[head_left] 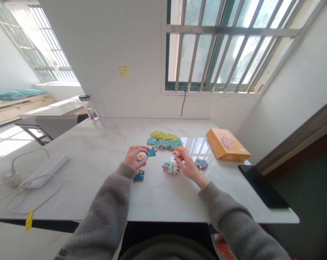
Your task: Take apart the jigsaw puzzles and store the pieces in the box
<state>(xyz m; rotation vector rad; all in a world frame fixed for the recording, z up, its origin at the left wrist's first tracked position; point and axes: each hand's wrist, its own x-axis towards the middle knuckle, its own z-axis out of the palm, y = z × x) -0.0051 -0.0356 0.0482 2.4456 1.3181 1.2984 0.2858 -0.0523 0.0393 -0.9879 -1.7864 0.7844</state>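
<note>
My left hand (134, 158) has its thumb and fingers curled round a blue jigsaw puzzle piece (151, 152) at the fingertips. An orange and white piece (140, 157) shows between its fingers and thumb; whether it is held or lies on the table I cannot tell. Just below that hand lie dark blue pieces (138, 176). My right hand (189, 166) is beside a small heap of multicoloured pieces (170, 168), thumb and fingers apart. Orange pieces (183, 148) lie behind its fingers, partly hidden. Right of it are purple-grey pieces (201, 163).
A larger pile of yellow-green and teal pieces (165, 139) lies farther back on the white table (163, 202). An orange box (228, 145) and a black phone or tablet (263, 186) sit at right. At left are a power strip (48, 172) with cables and a bottle (89, 107).
</note>
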